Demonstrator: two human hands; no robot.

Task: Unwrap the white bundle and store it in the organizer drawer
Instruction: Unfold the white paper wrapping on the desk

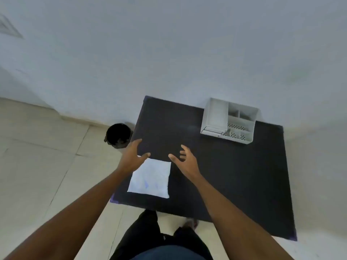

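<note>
A flat white bundle (pixel 150 178), square with faint blue marks, lies on the near left part of a black table (pixel 234 175). My left hand (pixel 133 156) hovers over its far left corner, fingers spread and holding nothing. My right hand (pixel 185 159) hangs just past the bundle's far right corner, also spread and empty. A white organizer (pixel 230 121) with several compartments stands at the table's far right against the wall. A drawer front (pixel 212 130) shows at its lower left; I cannot tell whether it is pulled out.
A black round bin (pixel 118 135) stands on the tiled floor by the table's left edge. A pale wall runs behind the table. My legs and one foot (pixel 190 222) are at the table's near edge.
</note>
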